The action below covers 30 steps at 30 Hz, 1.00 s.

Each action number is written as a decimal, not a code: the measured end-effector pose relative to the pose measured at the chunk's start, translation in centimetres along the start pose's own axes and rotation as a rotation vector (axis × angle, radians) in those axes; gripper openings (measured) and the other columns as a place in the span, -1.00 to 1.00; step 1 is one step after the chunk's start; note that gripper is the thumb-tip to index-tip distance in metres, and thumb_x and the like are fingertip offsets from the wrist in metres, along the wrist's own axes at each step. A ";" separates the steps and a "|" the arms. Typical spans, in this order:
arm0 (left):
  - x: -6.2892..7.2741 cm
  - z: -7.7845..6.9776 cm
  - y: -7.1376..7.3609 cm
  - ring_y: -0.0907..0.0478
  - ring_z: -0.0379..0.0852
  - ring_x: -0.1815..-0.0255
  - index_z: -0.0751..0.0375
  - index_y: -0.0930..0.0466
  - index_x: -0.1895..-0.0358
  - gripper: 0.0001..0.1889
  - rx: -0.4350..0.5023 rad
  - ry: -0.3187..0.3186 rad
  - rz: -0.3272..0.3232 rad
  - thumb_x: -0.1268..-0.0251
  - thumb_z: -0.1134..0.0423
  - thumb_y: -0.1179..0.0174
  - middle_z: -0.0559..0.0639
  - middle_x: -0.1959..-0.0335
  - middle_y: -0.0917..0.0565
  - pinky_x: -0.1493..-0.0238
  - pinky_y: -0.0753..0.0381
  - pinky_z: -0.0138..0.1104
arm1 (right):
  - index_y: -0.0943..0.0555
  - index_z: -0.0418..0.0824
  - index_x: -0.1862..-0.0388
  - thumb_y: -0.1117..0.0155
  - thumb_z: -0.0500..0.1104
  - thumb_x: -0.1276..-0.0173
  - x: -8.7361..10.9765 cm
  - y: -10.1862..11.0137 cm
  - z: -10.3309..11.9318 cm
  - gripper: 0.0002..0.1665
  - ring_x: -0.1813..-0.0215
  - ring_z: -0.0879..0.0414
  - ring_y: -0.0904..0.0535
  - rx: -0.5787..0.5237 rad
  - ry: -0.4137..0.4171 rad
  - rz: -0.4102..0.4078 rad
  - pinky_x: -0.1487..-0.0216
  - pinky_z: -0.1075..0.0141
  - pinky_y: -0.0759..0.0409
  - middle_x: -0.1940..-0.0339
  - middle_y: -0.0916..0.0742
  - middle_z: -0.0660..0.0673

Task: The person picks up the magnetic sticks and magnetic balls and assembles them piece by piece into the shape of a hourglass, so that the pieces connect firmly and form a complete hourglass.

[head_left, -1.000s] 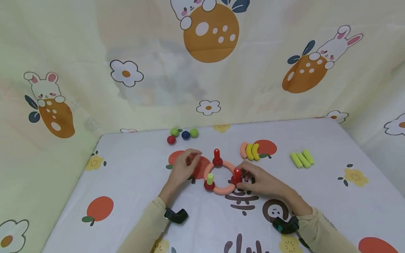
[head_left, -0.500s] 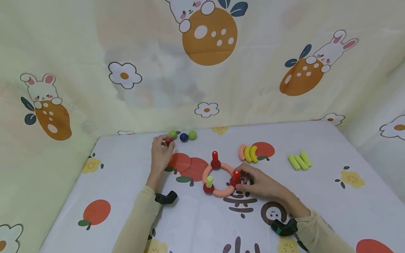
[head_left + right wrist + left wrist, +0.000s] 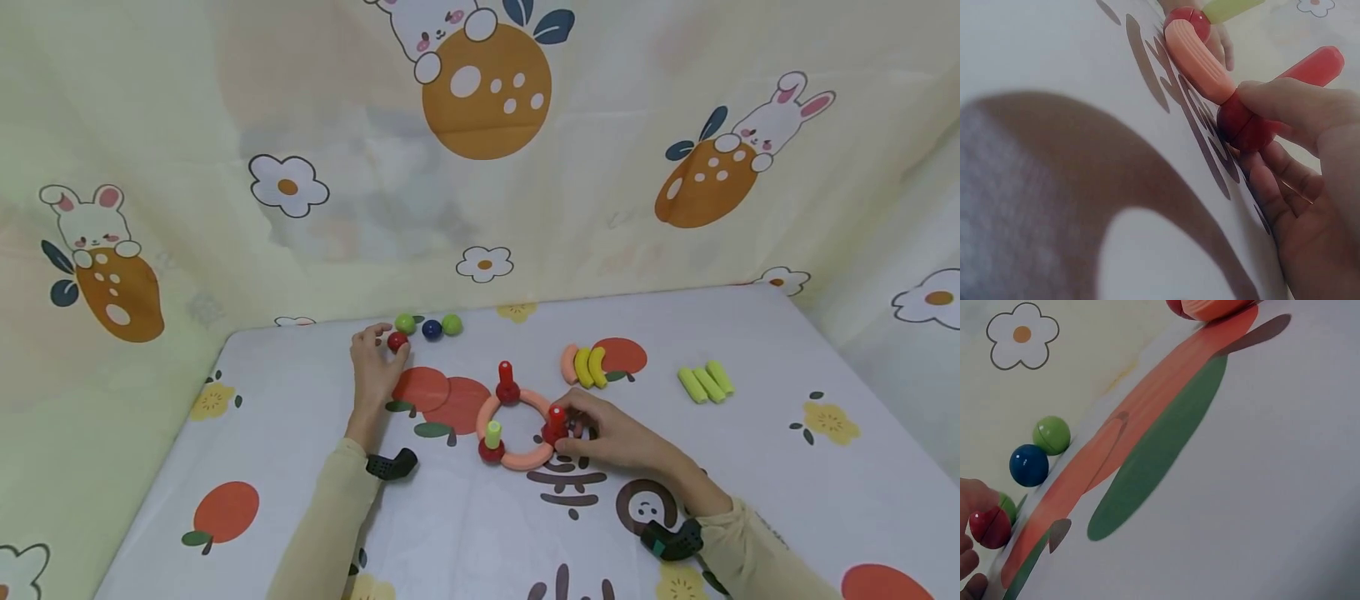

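On the table stands a ring of pink curved toy pieces (image 3: 527, 459) joined by red balls. Red sticks (image 3: 506, 372) rise from two of these balls, and a light green stick (image 3: 492, 432) from the third. My right hand (image 3: 618, 433) grips the ring's right-hand red ball (image 3: 1244, 125), under its red stick (image 3: 1317, 66). At the back left, my left hand (image 3: 372, 371) has its fingers and thumb around a loose red ball (image 3: 397, 341), which rests on the table. The left wrist view cuts off most of that hand.
Two green balls (image 3: 452, 324) and a dark blue ball (image 3: 432, 330) lie beside the loose red one. Behind the ring are yellow curved pieces (image 3: 590, 367) and a pink curved piece (image 3: 570, 364). Several light green sticks (image 3: 707, 382) lie farther right. A patterned curtain (image 3: 360, 250) hangs behind.
My left hand has gone from beside the ring to the loose red ball at the back left. My right hand has kept its grip on the ring's red ball.
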<state>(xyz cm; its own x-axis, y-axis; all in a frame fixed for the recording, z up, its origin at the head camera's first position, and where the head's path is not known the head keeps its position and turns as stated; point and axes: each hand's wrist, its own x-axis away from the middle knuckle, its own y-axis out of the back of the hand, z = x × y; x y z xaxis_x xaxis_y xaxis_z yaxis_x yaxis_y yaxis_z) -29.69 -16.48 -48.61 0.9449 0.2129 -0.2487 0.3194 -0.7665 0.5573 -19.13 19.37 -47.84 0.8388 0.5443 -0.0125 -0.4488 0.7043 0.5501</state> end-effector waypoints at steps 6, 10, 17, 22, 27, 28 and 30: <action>-0.2 0.3 0.1 -0.45 0.10 -0.03 0.25 -0.40 -0.13 -0.55 0.000 -0.026 0.017 -0.18 0.22 -0.24 0.19 -0.02 -0.48 -0.11 -0.47 -0.09 | -0.48 0.10 -0.02 -0.36 0.07 -0.19 0.0 -0.1 0.0 -0.57 0.27 0.14 -0.46 -0.002 -0.003 -0.004 0.32 0.38 -0.47 0.20 -0.57 0.05; -0.2 0.2 0.1 -0.49 0.08 0.00 0.25 -0.42 -0.12 -0.58 0.015 -0.018 0.021 -0.19 0.24 -0.23 0.18 -0.01 -0.51 -0.08 -0.48 -0.11 | -0.47 0.12 -0.01 -0.37 0.08 -0.18 0.1 -0.1 0.2 -0.57 0.26 0.13 -0.45 -0.002 -0.012 -0.007 0.31 0.38 -0.47 0.20 -0.57 0.04; 0.0 0.4 0.2 -0.47 0.05 0.00 0.20 -0.44 -0.12 -0.59 0.033 0.018 0.020 -0.21 0.20 -0.23 0.13 -0.02 -0.52 -0.03 -0.51 -0.14 | -0.48 0.09 0.00 -0.37 0.04 -0.18 0.1 -0.1 0.4 -0.58 0.24 0.09 -0.45 -0.019 -0.023 -0.002 0.30 0.37 -0.47 0.20 -0.57 0.02; 0.1 0.6 0.3 -0.48 0.03 0.02 0.17 -0.45 -0.12 -0.59 0.041 0.017 0.011 -0.21 0.17 -0.23 0.11 -0.01 -0.54 -0.01 -0.52 -0.15 | -0.47 0.08 -0.01 -0.38 0.02 -0.18 0.1 -0.1 0.5 -0.57 0.24 0.09 -0.45 -0.034 -0.018 -0.006 0.31 0.37 -0.47 0.20 -0.56 0.02; 0.2 0.8 0.4 -0.48 0.01 0.03 0.15 -0.46 -0.12 -0.59 0.051 0.019 0.001 -0.21 0.13 -0.22 0.08 0.00 -0.55 0.01 -0.52 -0.18 | -0.46 0.07 -0.04 -0.37 0.00 -0.19 0.1 -0.1 0.3 -0.56 0.24 0.10 -0.45 -0.043 -0.015 -0.007 0.31 0.37 -0.46 0.20 -0.56 0.02; 0.2 0.8 0.4 -0.49 0.01 0.04 0.15 -0.46 -0.11 -0.59 0.057 0.020 -0.005 -0.21 0.13 -0.22 0.08 0.00 -0.55 0.02 -0.51 -0.18 | -0.46 0.07 -0.04 -0.37 0.00 -0.19 0.1 -0.1 0.2 -0.56 0.24 0.10 -0.45 -0.042 -0.014 -0.007 0.31 0.37 -0.47 0.19 -0.56 0.02; 0.3 0.7 0.5 -0.51 0.01 0.06 0.15 -0.47 -0.10 -0.60 0.074 0.016 -0.021 -0.20 0.14 -0.22 0.09 0.01 -0.56 0.05 -0.51 -0.19 | -0.46 0.07 -0.03 -0.37 0.00 -0.20 0.1 -0.2 0.1 -0.56 0.23 0.09 -0.45 -0.037 -0.014 -0.006 0.30 0.37 -0.47 0.19 -0.56 0.01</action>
<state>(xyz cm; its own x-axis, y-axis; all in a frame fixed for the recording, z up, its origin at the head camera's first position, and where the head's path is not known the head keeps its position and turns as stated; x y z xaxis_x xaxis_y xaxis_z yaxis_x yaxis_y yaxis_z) -29.29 -17.19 -48.97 0.9393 0.2384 -0.2468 0.3333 -0.8045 0.4917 -18.95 19.25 -47.81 0.8457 0.5336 -0.0040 -0.4545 0.7242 0.5187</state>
